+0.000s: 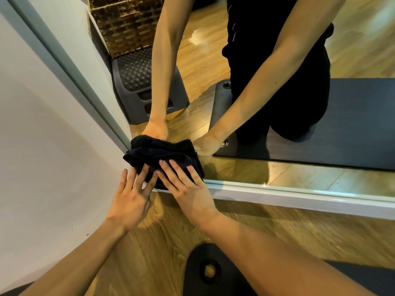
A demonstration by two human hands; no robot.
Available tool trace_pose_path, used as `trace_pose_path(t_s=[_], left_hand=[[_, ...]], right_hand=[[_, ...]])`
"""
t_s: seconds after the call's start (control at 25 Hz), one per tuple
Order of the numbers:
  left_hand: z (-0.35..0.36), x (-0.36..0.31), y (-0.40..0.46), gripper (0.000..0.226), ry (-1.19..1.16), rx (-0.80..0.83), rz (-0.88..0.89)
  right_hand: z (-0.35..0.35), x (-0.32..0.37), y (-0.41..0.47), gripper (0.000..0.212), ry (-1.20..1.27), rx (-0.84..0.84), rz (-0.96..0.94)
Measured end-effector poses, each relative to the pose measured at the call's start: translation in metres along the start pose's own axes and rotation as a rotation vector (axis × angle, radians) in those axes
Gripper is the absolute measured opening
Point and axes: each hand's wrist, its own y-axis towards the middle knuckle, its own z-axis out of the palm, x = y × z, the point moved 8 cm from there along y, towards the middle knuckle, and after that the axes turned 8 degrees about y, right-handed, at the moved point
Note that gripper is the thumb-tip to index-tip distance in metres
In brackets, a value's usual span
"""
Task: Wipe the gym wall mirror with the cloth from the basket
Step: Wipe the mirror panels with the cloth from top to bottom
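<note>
I saw the dark cloth bunched against the lower left corner of the wall mirror, pressed to the glass just above the pale frame at the bottom edge; my right hand lay flat on it with the fingers spread and extended, pushing rather than clasping; my left hand sat beside it, fingers splayed, only the fingertips touching the cloth's lower left edge — neither hand was closed around the fabric. The white wall ran close along the left, meeting the mirror's grey side frame, so the cloth sat tight in that corner. A dark exercise mat with a metal eyelet lay on the wooden floor beneath my forearms, near the mirror's base. In the reflection I made out a woven basket standing on a black studded step platform, well apart from the cloth — and a kneeling figure in dark clothing on the mat.
</note>
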Motion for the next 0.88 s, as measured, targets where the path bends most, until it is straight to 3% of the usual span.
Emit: trace_pose_path(t_s=[0.2, 0.44, 0.64, 0.88], left_hand=[[0.012, -0.01, -0.003, 0.096, -0.015, 0.121, 0.022], [0.013, -0.019, -0.003, 0.101, -0.049, 0.169, 0.034], [0.016, -0.032, -0.003, 0.091, -0.085, 0.245, 0.096], [-0.002, -0.084, 0.016, 0.099, -0.132, 0.247, 0.148]], right_hand=[[0.017, -0.001, -0.008, 0.093, -0.008, 0.088, 0.037], [0.019, -0.006, -0.017, 0.098, 0.014, 0.188, 0.045], [0.013, -0.022, -0.029, 0.094, 0.096, 0.312, 0.033], [0.003, -0.063, -0.072, 0.093, 0.071, 0.417, 0.068]])
